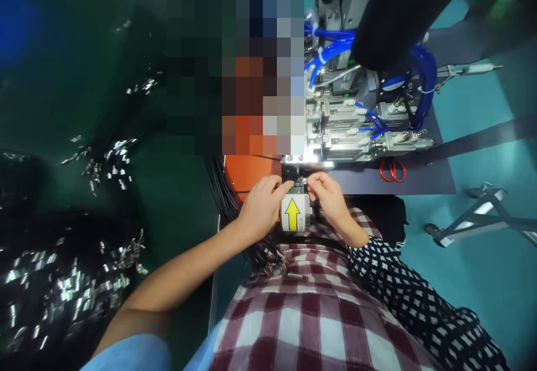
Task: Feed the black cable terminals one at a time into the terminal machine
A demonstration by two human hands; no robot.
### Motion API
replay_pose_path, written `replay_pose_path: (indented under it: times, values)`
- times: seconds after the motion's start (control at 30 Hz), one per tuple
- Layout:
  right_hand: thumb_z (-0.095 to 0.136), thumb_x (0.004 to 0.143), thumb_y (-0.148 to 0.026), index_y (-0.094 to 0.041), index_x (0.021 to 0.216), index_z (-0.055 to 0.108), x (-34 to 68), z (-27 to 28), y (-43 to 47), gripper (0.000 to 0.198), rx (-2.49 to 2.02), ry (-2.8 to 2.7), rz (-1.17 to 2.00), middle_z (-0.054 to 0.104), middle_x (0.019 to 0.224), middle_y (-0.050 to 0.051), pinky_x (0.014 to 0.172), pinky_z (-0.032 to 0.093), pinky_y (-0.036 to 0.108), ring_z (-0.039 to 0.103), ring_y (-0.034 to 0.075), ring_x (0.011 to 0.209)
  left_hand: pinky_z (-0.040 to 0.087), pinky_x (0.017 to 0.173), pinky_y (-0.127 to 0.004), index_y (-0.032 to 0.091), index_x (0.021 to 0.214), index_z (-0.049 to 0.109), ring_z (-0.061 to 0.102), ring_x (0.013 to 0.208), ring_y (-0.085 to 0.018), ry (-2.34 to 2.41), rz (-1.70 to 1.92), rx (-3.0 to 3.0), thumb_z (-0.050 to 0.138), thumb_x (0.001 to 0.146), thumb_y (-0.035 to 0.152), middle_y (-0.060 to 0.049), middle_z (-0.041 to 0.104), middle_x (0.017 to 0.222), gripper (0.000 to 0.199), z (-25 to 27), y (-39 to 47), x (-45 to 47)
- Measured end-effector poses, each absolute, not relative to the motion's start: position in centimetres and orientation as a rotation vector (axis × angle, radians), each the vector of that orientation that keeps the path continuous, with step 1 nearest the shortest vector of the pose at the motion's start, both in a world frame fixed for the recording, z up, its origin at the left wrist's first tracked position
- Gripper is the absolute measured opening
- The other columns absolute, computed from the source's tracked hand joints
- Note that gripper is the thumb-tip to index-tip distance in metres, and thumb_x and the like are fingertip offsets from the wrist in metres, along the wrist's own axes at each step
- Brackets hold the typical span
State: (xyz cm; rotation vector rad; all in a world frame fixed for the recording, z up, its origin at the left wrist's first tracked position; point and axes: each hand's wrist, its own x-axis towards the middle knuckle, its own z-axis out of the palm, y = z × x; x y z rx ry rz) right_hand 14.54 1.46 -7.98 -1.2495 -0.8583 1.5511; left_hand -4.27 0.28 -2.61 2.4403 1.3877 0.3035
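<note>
Housing (296,214), arrow-labelled, sits at the near edge of the machine (344,146), between your half-curled left hand (260,206) and nearly pinched right hand (331,200); whether either grips anything is unclear. It looks rigid and heavy, best steadied by its sides.

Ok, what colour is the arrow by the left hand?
The arrow is yellow, in the head view.

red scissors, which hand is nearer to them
Right. The right hand is left of the red scissors in the picture; the left hand is farther left, beyond the yellow arrow.
</note>
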Motion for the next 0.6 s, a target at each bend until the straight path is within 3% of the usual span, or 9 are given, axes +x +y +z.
replay_pose_path:
  times: [0.23, 0.47, 0.6]
  values:
    - [0.069, 0.079, -0.051, -0.020, 0.075, 0.058, 14.8, -8.2, 1.6, 0.032, -1.261, -0.889, 1.543, 0.054, 0.063, -0.004, 0.051, 0.039, 0.027, 0.047, 0.011, 0.052, 0.048, 0.088, -0.036, 0.016, 0.123, 0.060, 0.053, 0.098, -0.023, 1.398, 0.319, 2.400, 0.037, 0.098, 0.016, -0.011, 0.059, 0.108, 0.035, -2.7, 0.9, -1.7]
    - [0.071, 0.079, -0.047, -0.020, 0.074, 0.058, 14.2, -8.3, 1.6, 0.031, -1.276, -0.851, 1.471, 0.054, 0.062, -0.004, 0.051, 0.039, 0.026, 0.047, 0.011, 0.052, 0.048, 0.080, -0.037, 0.015, 0.123, 0.060, 0.055, 0.093, -0.024, 1.518, 0.237, 2.460, 0.042, 0.095, 0.018, -0.011, 0.060, 0.108, 0.034, -3.4, 0.9, -0.7]
    - [0.070, 0.079, -0.046, -0.020, 0.073, 0.058, 14.0, -8.3, 1.6, 0.030, -1.235, -0.805, 1.525, 0.053, 0.062, -0.004, 0.051, 0.038, 0.025, 0.045, 0.010, 0.051, 0.049, 0.093, -0.036, 0.016, 0.125, 0.058, 0.055, 0.105, -0.022, 1.463, 0.516, 2.299, 0.037, 0.097, 0.015, -0.011, 0.059, 0.112, 0.035, -3.4, 0.0, -2.5]
